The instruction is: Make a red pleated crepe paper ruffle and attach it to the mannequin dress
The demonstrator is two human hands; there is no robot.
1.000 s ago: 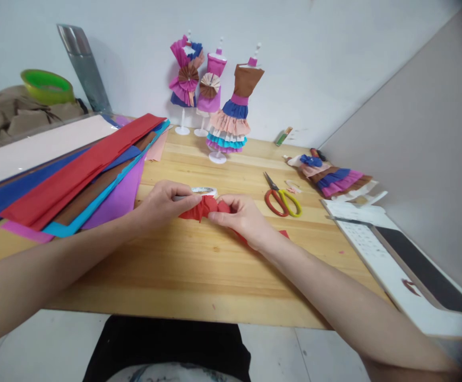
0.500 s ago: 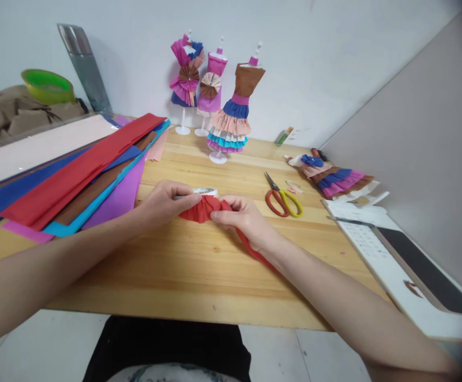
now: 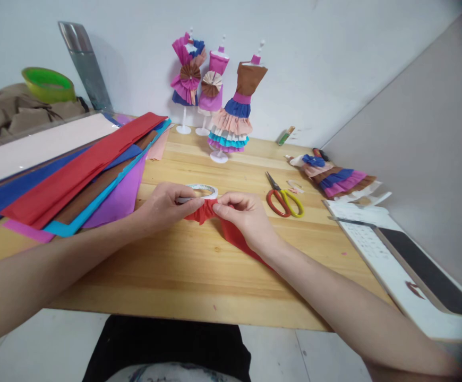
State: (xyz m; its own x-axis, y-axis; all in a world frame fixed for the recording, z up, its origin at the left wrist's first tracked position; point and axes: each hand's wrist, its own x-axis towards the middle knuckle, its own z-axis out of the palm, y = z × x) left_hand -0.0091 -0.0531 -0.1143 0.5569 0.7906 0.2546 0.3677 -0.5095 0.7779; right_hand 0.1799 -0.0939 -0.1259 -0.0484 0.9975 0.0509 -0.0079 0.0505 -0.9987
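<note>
Both hands meet over the middle of the wooden table [image 3: 183, 276]. My left hand [image 3: 166, 204] pinches the gathered left end of a red crepe paper strip [image 3: 231, 231]. My right hand [image 3: 245, 217] pinches the same strip just to the right, fingers pressed together; the strip's loose tail runs under that wrist. A roll of white tape [image 3: 201, 190] lies flat right behind my fingers.
A stack of long coloured crepe sheets [image 3: 75, 170] covers the left of the table. Three small mannequins in paper dresses [image 3: 231, 114] stand at the back. Red and yellow scissors [image 3: 283, 199], a fourth paper dress [image 3: 334, 178], and a white board [image 3: 390, 254] lie to the right.
My right hand has slid left along the red strip, bunching it closer to my left hand. The visible gathered paper between the hands is now shorter.
</note>
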